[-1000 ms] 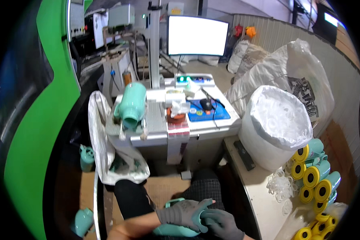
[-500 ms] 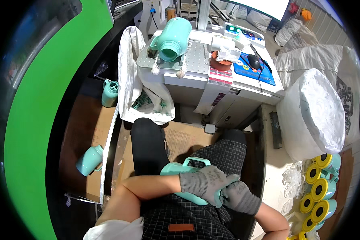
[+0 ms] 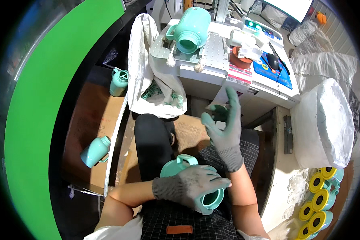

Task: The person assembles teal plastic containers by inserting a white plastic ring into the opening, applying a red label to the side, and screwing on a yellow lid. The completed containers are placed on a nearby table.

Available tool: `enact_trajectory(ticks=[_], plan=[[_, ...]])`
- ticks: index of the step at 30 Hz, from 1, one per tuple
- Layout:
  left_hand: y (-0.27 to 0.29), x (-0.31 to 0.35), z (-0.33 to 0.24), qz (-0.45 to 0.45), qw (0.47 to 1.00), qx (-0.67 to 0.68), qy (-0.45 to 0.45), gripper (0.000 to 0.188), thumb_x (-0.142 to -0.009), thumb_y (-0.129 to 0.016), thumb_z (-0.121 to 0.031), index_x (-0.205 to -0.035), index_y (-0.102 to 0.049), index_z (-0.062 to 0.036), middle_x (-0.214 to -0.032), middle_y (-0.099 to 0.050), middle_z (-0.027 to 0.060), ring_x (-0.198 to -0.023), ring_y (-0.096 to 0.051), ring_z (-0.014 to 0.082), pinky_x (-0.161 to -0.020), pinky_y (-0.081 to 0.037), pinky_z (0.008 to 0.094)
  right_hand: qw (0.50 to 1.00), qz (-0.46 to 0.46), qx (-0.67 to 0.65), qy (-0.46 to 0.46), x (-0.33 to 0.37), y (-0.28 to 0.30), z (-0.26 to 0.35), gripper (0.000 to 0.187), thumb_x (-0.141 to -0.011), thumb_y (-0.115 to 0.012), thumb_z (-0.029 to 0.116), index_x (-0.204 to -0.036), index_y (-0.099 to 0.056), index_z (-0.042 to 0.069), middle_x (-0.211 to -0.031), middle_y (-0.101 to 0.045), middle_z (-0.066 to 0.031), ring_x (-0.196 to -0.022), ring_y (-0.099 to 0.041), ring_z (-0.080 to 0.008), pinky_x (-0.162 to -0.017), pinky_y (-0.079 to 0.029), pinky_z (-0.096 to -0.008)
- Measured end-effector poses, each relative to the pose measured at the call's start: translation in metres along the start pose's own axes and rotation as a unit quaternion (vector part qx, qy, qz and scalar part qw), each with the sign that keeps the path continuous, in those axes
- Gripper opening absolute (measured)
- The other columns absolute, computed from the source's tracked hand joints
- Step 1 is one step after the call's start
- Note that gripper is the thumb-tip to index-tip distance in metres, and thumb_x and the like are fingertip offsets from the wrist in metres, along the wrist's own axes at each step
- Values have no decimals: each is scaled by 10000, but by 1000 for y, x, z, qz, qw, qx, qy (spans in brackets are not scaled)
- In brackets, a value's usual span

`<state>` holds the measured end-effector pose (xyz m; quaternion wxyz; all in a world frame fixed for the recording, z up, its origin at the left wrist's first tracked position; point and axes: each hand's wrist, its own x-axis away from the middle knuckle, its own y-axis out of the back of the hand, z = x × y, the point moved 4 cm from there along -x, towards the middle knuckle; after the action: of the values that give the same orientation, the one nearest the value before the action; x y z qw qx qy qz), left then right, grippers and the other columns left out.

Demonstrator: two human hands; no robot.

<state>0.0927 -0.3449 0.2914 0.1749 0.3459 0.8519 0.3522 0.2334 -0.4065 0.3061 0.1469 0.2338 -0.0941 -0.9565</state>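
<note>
Left grip (image 3: 194, 182): wearing a grey glove, gripping the held jug over its neck end.
Held jug (image 3: 170, 169): lying tilted across the lap, teal; handle (image 3: 187, 159) pointing toward the desk, open mouth showing just beside the left fingers.
Right grip (image 3: 227, 134): hanging raised above the right thigh, beyond the held jug and apart from it; standing open, thumb and fingers spreading wide, green coating showing on the glove.
Desk (image 3: 206, 78): carrying a perforated plate (image 3: 216, 52), with a teal desk jug (image 3: 196, 26) lying on it, mouth facing the person.
Red-brown roll (image 3: 238, 61): sitting right of the plate, label strip (image 3: 240, 75) hanging over the front edge.
Mouse (image 3: 272, 61): resting on a blue mat (image 3: 284, 81).
White sack (image 3: 140, 64): standing open left of the desk, holding green shavings (image 3: 152, 92).
Cardboard (image 3: 100, 124): lying at far left, one jug (image 3: 118, 86) standing near its far end, another (image 3: 94, 154) lying tilted on it.
Side desk (image 3: 276, 188): holding clear rings (image 3: 296, 182); white bag-lined bucket (image 3: 314, 132) standing behind them, yellow-ended teal jugs (image 3: 321, 200) stacking up to their right.
</note>
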Motion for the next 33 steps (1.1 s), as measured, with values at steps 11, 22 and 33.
enact_trajectory(ticks=[11, 22, 33], plan=[[41, -20, 6, -95, 994, 39, 32, 766, -559, -988, -222, -1224, -636, -75, -1077, -718, 129, -985, -714, 305, -874, -563, 415, 952, -216, 191, -102, 189, 170, -55, 48, -896, -694, 27, -880, -734, 5, -1053, -735, -144, -936, -706, -240, -850, -562, -337], [8, -71, 2, -33, 996, 78, -25, 732, -550, -961, -217, -1216, -676, -109, -1064, -736, 73, -959, -735, 253, -860, -576, 374, 659, -180, 718, -137, 215, 367, -67, 257, -842, -688, 96, -1092, -733, 126, -1222, -659, -73, -997, -649, -297, -828, -553, -416], [7, -70, 2, -81, 997, -14, 4, 957, -508, -965, -223, -1353, -543, -71, -1097, -597, 120, -994, -615, 303, -886, -528, 427, 757, -268, 572, -167, 235, 376, -87, 152, -851, -747, 151, -995, -712, 116, -973, -699, -90, -927, -654, -309, -825, -529, -435]])
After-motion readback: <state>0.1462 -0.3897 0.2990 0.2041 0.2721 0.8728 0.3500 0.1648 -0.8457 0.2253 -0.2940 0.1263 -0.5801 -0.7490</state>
